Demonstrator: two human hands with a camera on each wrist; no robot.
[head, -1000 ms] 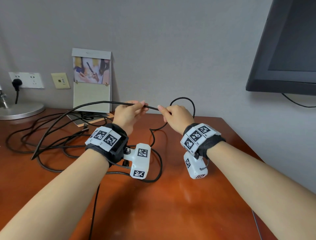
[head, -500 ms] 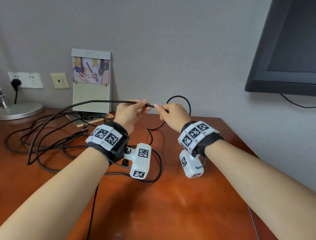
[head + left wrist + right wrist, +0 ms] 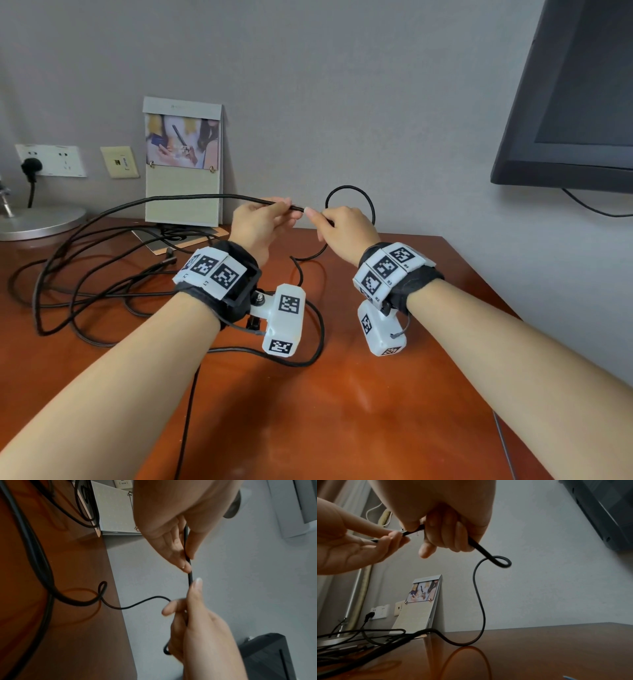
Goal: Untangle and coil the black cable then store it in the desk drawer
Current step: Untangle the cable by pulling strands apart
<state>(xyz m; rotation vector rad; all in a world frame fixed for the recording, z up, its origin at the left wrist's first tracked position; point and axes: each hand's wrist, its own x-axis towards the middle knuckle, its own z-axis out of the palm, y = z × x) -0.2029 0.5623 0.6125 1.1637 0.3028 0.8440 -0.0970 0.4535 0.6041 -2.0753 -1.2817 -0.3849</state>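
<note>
Grey wall rises behind a reddish wooden surface (image 3: 342, 411), with a dark monitor (image 3: 582, 102) at upper right and a standing calendar (image 3: 185, 192) left of centre. Both hands hover mid-frame, close together: the left hand (image 3: 260, 226) pinches the black cable (image 3: 102, 219) between thumb and fingertips, while the right hand (image 3: 346, 233) curls round it just beside, a small loop standing above, likely so a short stretch stays taut for straightening. Most of the cable sprawls tangled at left; no drawer shows
</note>
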